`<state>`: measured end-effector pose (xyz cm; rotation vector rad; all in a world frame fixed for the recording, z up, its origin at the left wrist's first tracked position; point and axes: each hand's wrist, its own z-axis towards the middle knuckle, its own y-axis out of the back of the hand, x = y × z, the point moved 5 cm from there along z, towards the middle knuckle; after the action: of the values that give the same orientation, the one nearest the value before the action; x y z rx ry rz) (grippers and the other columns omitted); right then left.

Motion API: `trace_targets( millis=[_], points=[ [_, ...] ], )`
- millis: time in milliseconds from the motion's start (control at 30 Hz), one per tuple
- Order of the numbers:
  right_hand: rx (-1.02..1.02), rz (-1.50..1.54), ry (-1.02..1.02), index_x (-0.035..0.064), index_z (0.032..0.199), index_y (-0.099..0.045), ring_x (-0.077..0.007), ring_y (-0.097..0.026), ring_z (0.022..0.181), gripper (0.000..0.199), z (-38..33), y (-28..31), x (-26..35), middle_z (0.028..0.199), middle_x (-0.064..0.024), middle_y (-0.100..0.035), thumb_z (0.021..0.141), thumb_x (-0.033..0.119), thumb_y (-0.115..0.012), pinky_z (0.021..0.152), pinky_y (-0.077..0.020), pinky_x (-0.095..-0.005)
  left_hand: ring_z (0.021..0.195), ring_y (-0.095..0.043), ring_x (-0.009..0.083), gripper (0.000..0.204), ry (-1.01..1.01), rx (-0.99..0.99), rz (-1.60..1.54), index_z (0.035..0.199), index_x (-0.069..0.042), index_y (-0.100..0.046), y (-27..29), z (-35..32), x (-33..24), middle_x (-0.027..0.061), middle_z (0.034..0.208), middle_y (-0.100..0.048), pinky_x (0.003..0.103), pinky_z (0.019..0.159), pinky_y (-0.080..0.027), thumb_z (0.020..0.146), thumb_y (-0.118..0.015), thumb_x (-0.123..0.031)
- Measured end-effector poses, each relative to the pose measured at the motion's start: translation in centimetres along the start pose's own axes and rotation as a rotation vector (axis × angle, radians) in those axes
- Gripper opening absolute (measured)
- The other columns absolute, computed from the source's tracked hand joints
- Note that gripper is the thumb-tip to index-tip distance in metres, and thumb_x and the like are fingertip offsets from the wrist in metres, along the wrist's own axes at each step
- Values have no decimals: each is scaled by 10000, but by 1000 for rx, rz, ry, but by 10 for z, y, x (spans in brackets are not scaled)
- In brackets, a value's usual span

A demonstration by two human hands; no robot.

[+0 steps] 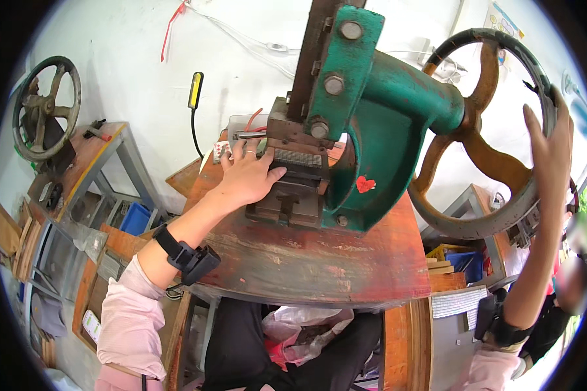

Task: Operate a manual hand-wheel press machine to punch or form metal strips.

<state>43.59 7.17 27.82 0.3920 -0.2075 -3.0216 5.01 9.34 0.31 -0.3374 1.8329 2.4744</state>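
Note:
A green hand press (398, 124) stands on the worn wooden bench top, its dark ram (316, 65) coming down over a steel die block (300, 159) with a ridged upper face. My left hand (248, 174) lies at the left side of this block, fingers stretched out and spread, thumb toward the ridged face. A small metal piece (251, 135) lies just beyond the fingertips; whether they touch it I cannot tell. At the right, my right hand (554, 133) is wrapped round the rim of the press's large handwheel (466, 228), slightly blurred, thumb on the inner side.
Another handwheel (49, 107) sits over a bench at the left. A yellow-headed lamp (195, 90) rises behind my left arm. A plastic bag (306, 326) lies between my legs below the bench edge. Another person (567, 300) is at the far right.

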Motion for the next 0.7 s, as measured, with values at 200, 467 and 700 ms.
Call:
trace_targets(
  millis=[200,467,700],
  points=[
    [570,183,-364,-18,1234,-439,-244,-627,817,570,58,-36,-3,976,-186,-588,860,392,-567,708,-515,-365,1309,-200,435,556,-41,-134,-131,1304,-96,-495,-8,-2,9,247,1392,-332,659,1003,-121,900,-474,-476],
    [853,368,-512,-86,1011,-584,-163,-631,629,360,90,-40,19,776,-155,-648,824,199,-697,542,-516,-217,1319,-177,469,561,-21,-53,-58,1277,-122,-527,5,-2,8,191,1416,-321,632,1029,-141,893,-471,-527],
    [1433,1037,-677,-15,927,-627,-172,-606,590,329,108,-46,0,635,-81,-605,828,293,-686,569,-518,-247,1329,-148,455,734,73,-64,-138,1331,-51,-444,-1,-3,1,221,1413,-305,601,1043,-139,820,-569,-564]
  ],
)
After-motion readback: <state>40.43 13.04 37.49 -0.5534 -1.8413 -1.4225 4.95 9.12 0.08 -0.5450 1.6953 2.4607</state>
